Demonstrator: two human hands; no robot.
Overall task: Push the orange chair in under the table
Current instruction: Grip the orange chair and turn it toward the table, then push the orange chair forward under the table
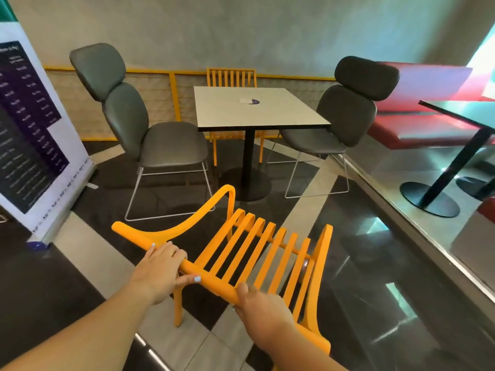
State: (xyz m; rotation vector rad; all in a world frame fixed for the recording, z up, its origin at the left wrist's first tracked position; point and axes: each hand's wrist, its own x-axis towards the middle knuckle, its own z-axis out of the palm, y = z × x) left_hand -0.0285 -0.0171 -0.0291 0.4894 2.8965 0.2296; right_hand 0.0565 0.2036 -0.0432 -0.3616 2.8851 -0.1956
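Square white-topped pedestal table (261, 107) with black edge: near side vacant, two grey padded chairs flanking, a second orange slatted chair (231, 77) tucked at the far side. Black round base (247, 187) sits on the floor under the centre.

Orange slatted chair with curved arms (257, 246): well short of the table, back towards the camera, angled off the table's axis.

Left hand (160, 269): fingers wrapped over the top rail, thumb underneath. Right hand (261, 309): closed round the same rail further right; its fingers are hidden behind the rail.

Judgement: square the chair to the near edge first, then push evenly through both hands, keeping the front legs either side of the base and the arms below the tabletop.
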